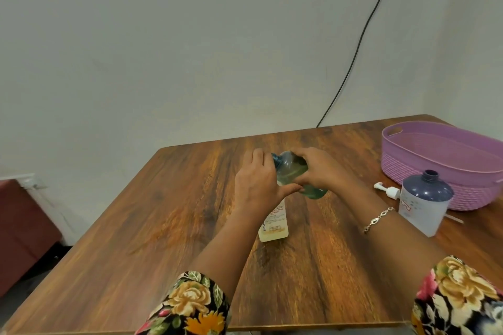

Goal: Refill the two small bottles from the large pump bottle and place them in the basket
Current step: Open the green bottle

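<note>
In the middle of the frame the right hand (318, 168) grips the green bottle (292, 171), tilted and with liquid inside. The left hand (255, 179) holds its neck end, thumb under it. A yellow bottle (273, 221) stands just below on the table (163, 212). At the right the big bottle (424, 201) is open, with its pump (388, 191) lying beside it. The basket (435, 163) looks empty, so I judge the placing is still left to do.
</note>
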The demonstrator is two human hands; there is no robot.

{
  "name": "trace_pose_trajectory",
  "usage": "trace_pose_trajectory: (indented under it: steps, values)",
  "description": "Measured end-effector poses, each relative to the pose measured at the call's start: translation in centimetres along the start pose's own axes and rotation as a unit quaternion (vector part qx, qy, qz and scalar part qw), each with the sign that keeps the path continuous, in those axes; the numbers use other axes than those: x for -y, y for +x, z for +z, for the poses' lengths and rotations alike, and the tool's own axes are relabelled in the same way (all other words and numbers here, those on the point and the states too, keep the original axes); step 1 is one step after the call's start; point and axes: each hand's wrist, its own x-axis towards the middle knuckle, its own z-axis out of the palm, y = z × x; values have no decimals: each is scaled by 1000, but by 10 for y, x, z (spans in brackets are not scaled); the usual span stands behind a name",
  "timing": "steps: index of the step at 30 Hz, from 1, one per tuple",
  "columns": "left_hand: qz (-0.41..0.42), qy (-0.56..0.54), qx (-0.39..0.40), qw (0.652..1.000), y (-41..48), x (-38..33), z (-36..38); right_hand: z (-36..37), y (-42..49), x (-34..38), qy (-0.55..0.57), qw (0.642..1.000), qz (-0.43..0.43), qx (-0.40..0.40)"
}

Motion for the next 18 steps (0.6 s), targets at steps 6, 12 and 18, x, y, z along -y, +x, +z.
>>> trace_pose_trajectory:
  steps: [6, 12, 18]
  values:
    - [-4, 1, 8, 1000, 8, 2, -6, -5, 3, 4, -7, 999, -18, -30]
    - [-11, 2, -3, 1000, -2, -1, 4, 5, -1, -1, 17, 1000, -5, -21]
    - [-3, -13, 11, 1000, 4, 3, 0, -3, -2, 2, 24, 999, -9, -24]
